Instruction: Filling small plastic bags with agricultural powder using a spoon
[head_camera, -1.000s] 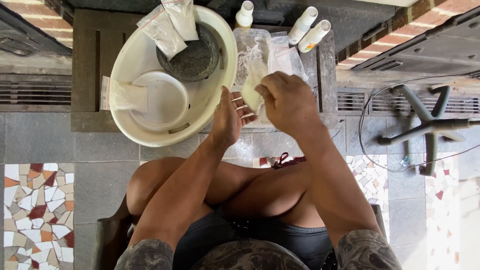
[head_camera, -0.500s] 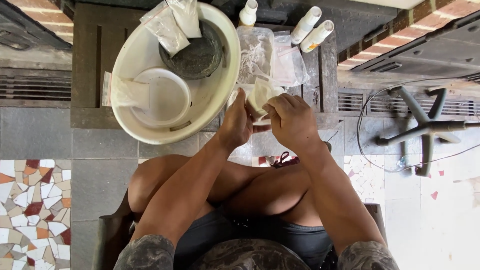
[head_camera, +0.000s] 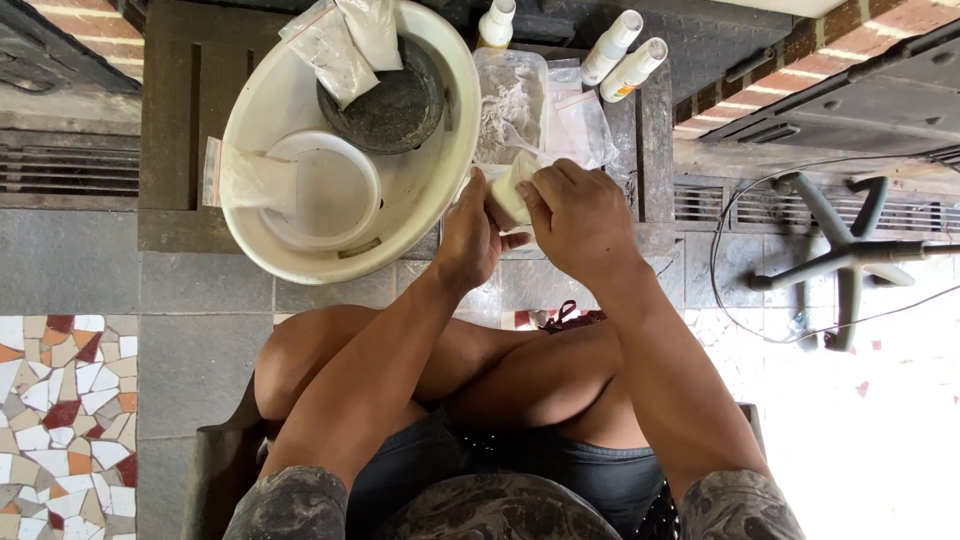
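My left hand (head_camera: 472, 232) and my right hand (head_camera: 577, 212) meet over a low dark wooden table (head_camera: 170, 150), both closed on a small clear packet of white powder (head_camera: 510, 190). The packet stands between my fingers just right of a large cream basin (head_camera: 440, 170). Behind my hands lies a bigger clear bag of white powder (head_camera: 508, 105) with a white scoop in it. My knees are below the hands.
Inside the basin sit a dark stone mortar (head_camera: 385, 105), a white bowl (head_camera: 335, 190) and filled plastic packets (head_camera: 330, 45). Three small white bottles (head_camera: 612, 45) stand at the back. A chair base (head_camera: 840, 250) and a cable lie to the right. Patterned floor tiles (head_camera: 60, 400) show at left.
My hands have come together and drawn slightly down and left, both now closed around the small packet; a second ago the left palm was open beside it.
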